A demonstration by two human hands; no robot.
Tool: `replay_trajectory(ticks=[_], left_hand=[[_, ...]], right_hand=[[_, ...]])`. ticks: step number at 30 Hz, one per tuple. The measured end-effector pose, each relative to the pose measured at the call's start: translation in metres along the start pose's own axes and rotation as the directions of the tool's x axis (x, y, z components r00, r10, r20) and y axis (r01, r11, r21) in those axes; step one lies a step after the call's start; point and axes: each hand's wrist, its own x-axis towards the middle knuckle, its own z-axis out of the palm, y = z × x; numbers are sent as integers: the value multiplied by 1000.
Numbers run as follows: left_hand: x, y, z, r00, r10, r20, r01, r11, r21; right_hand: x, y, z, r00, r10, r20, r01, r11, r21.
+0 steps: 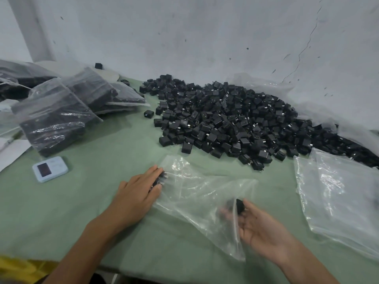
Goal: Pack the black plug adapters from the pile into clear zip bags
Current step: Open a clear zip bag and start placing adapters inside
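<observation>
A big pile of black plug adapters [231, 121] lies on the green table [61, 212] against the wall. A clear zip bag [196, 193] lies flat in front of me. My left hand [137, 193] rests on the bag's left end, its straight fingers pressing on a few adapters [161, 177] there. My right hand [260, 224] is palm up at the bag's right end and motion-blurred. It pinches one black adapter [240, 206] between thumb and fingers, and the fingertips show through the plastic.
Several filled bags of adapters [55, 117] are stacked at the left. A small light-blue device [50, 168] sits near them. Empty clear bags [336, 193] lie at the right. A single loose adapter [148, 114] lies between stack and pile. White paper [12, 150] is at the far left.
</observation>
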Motion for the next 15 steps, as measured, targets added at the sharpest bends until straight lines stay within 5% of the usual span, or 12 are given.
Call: replay_trajectory(ticks=[5,8,11,15], left_hand=[[-1,2,0,1000,-9,2,9,1000,-8],[0,1,1,1000,-12,2,12,1000,-3],[0,0,2,1000,-13,1,13,1000,2],[0,0,2,1000,-11,-5,11,1000,-8]], right_hand=[[33,-12,35,982,88,165,-79,995,-60],[56,-3,63,975,130,181,-55,928,-367],[76,-8,80,989,67,133,17,834,-552],[77,-21,75,982,-126,141,178,864,-471]])
